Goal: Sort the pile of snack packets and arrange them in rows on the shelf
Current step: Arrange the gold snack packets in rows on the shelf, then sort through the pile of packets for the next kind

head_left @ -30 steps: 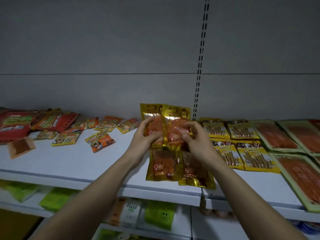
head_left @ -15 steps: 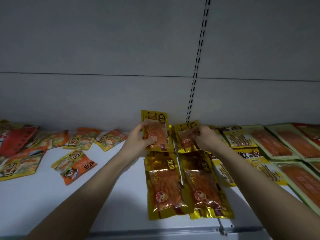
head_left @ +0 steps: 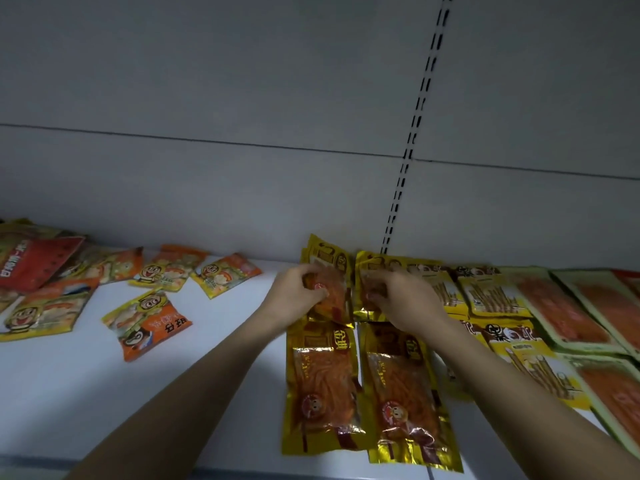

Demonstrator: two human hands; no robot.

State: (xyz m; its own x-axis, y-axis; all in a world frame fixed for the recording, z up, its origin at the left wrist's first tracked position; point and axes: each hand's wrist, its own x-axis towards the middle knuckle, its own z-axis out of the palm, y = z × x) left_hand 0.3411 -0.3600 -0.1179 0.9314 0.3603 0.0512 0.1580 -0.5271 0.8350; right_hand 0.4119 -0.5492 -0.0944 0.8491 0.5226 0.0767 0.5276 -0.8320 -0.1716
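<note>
The fingers of both hands hide much of the two rear gold foil snack packets with orange strips inside, and dim light blurs their print. All four gold packets lie flat on the white shelf (head_left: 214,358) with long axes running from front edge to back wall, logo ends rearward. The left hand (head_left: 294,296) curls onto and grips the rear left gold packet (head_left: 329,271), the right hand (head_left: 405,299) pinches the rear right gold packet (head_left: 372,271); two front gold packets (head_left: 322,386) lie just nearer than both hands.

Wall: grey back panels (head_left: 242,98), seam running nine to three o'clock.
Upright: slotted strip (head_left: 415,133), one o'clock.
Light: dim.
</note>
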